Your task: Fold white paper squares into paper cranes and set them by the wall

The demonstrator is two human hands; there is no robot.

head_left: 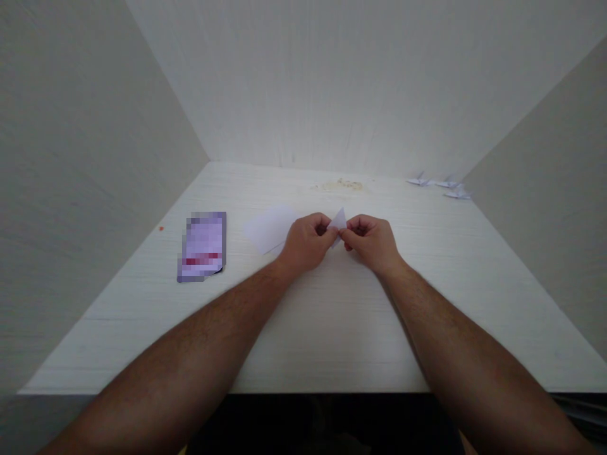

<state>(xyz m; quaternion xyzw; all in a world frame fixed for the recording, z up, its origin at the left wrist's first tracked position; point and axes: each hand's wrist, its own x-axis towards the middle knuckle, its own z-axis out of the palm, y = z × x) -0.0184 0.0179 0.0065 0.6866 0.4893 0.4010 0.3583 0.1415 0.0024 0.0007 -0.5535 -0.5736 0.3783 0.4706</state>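
Note:
Both of my hands meet over the middle of the white table [332, 328]. My left hand [306, 242] and my right hand [372, 242] are closed in pinches on a small folded piece of white paper [339, 219], whose pointed tip sticks up between the thumbs. Just left of my left hand, a sheet of white paper [268, 229] lies flat on the table, partly hidden by that hand.
A purple and white packet [203, 246] lies flat at the left. Three small folded paper figures [443, 186] sit at the far right corner. A yellowish stain [341, 186] marks the far edge. Walls close in the table on three sides.

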